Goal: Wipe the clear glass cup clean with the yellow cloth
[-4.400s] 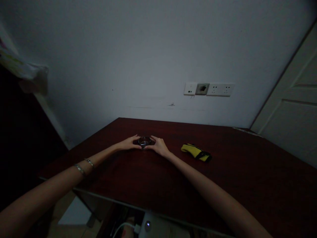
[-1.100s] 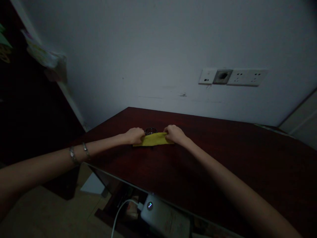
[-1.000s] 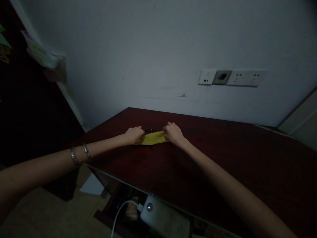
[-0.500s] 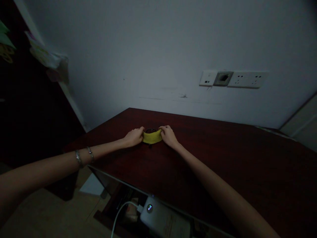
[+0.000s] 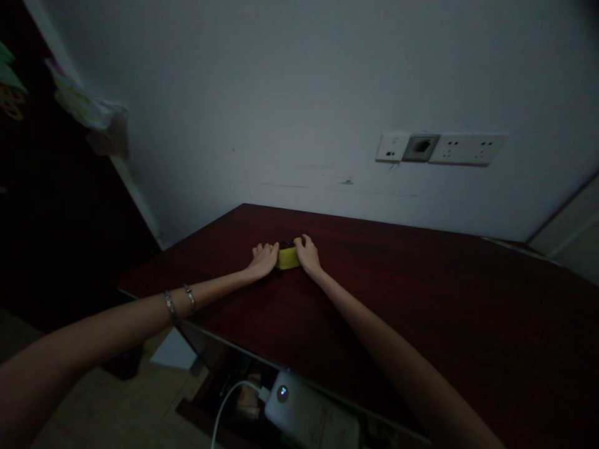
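Observation:
A yellow, cloth-like strip [image 5: 288,259] is stretched between my hands, low over the dark red tabletop. My left hand [image 5: 264,260] is closed on its left end, thumb at the near face. On the opposite end, my right hand [image 5: 307,255] grips with the thumb in front and the fingers partly hidden behind. Thin dark curved parts [image 5: 286,244] show just behind the strip's upper edge; I cannot make out what they belong to. Both ends of the strip are covered by my fingers.
The dark red table [image 5: 397,299] stands against a pale wall [image 5: 187,93] with sockets [image 5: 468,150]. Below its near edge, an open drawer [image 5: 199,408] holds a white power bank [image 5: 309,411] with a white cable [image 5: 222,402]. A white box-like object [image 5: 174,350] is on the floor.
My hands have come closer together, so less of the yellow strip shows between them. My left hand moved right and my right hand moved slightly left.

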Demonstrator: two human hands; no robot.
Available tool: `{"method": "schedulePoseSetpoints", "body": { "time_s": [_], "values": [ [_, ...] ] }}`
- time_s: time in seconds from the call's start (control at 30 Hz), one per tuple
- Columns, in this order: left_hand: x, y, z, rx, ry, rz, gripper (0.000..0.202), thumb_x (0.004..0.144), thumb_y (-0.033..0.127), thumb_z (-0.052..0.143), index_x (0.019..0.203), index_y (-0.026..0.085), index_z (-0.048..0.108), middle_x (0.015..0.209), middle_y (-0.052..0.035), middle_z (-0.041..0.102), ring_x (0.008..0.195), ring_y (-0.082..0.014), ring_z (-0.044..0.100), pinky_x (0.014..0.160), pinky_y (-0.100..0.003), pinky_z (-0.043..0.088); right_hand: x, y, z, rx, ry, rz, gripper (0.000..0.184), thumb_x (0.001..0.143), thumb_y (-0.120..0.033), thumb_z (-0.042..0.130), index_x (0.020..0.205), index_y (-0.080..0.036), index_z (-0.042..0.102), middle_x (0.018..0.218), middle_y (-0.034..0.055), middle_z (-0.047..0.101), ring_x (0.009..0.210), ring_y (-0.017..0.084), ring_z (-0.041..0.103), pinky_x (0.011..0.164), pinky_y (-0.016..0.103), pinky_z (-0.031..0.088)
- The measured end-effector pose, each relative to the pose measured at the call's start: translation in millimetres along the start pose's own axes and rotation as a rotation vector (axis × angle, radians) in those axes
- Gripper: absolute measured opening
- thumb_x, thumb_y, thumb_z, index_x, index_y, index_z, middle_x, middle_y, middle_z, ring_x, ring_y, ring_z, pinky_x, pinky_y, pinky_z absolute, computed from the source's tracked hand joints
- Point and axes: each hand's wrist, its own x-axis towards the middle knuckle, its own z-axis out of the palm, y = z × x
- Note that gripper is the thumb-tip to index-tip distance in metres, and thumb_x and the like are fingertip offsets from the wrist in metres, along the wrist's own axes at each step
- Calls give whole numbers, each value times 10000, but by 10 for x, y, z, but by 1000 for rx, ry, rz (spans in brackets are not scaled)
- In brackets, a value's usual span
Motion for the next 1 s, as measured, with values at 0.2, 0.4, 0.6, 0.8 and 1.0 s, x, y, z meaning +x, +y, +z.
{"method": "schedulePoseSetpoints", "body": {
  "time_s": [0.2, 0.4, 0.6, 0.8, 1.0],
  "values": [
    [97, 104, 117, -219, 120, -176, 480, 935, 364, 159, 1056, 124, 557, 1170, -178, 619, 1114, -251, 567, 883, -335, 437, 37, -8, 130, 148, -19, 51, 316, 900, -333, 538, 1175, -176, 544, 1198, 85, 572, 1010, 201, 595, 851, 417, 511],
    [136, 230, 283, -386, 265, -301, 391, 902, 331, 227, 948, 159, 575, 1006, -110, 662, 912, -235, 625, 739, -305, 471, 41, -30, 211, 241, -5, 129, 299, 904, -337, 531, 1157, -179, 556, 1182, 80, 580, 994, 195, 598, 843, 405, 515],
    [225, 301, 415, -560, 308, -262, 367, 881, 429, 310, 872, 172, 572, 846, -63, 642, 809, -207, 612, 682, -282, 465, 12, 5, 116, 324, 99, 147, 281, 906, -347, 526, 1129, -182, 571, 1168, 77, 590, 986, 188, 600, 850, 403, 510],
    [212, 670, 656, -714, 291, -152, 337, 875, 416, 347, 790, 177, 569, 803, -48, 628, 785, -194, 593, 717, -285, 456, -23, 123, -317, 406, 265, 142, 333, 918, -354, 356, 984, -184, 634, 1063, 60, 675, 1004, 202, 603, 917, 332, 428],
    [138, 1245, 973, -802, 178, -27, 303, 868, 396, 372, 730, 193, 550, 791, -30, 621, 792, -185, 578, 759, -281, 444, -155, 414, -941, 441, 424, 138, 386, 821, -418, 351, 924, -193, 647, 1014, 54, 697, 960, 208, 601, 873, 289, 406]
  ]
}}
